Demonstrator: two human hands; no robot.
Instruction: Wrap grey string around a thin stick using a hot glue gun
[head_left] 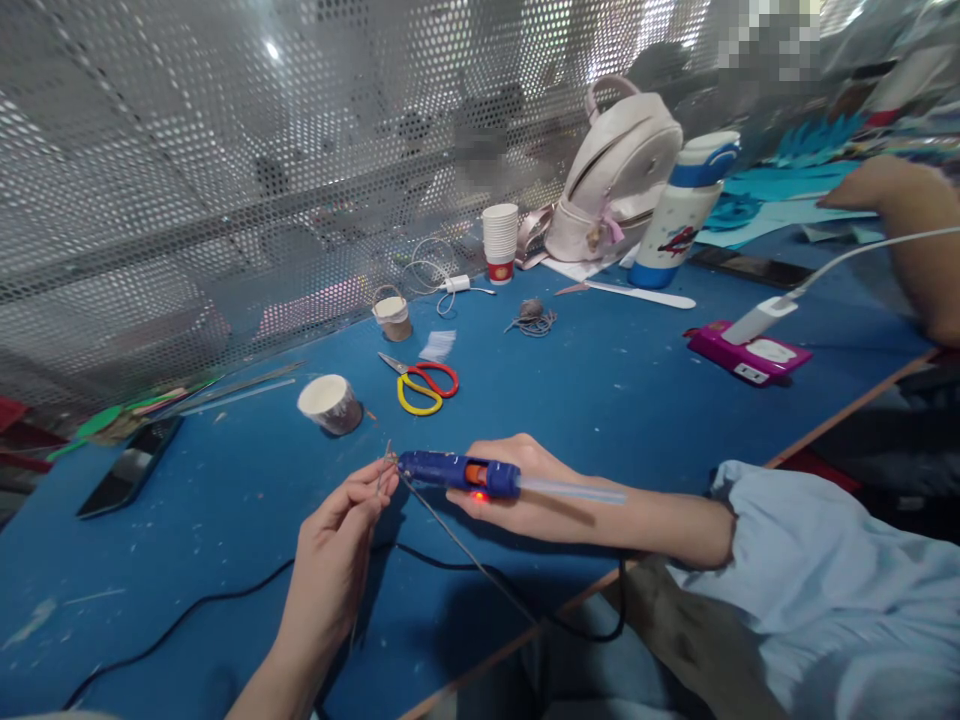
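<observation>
My right hand [517, 485] is wrapped round a blue hot glue gun [457, 472] with a red light lit and a clear glue stick [574, 490] poking out behind. The gun's nozzle points left at a thin grey string or wire [450, 530]. My left hand [337, 545] pinches the upper end of that string right at the nozzle. The string trails down to the right toward the table edge. Both hands hover just above the blue table [600, 400].
The gun's black cord [225, 600] crosses the table front. Behind the hands lie a tipped paper cup [330, 403], red-and-yellow scissors [421, 385], a small wrapped cup [392, 315], stacked paper cups [499, 240], a backpack [619, 175], a bottle [681, 210], a pink device [750, 352], a phone [129, 467]. Another person's arm [907, 215] rests at right.
</observation>
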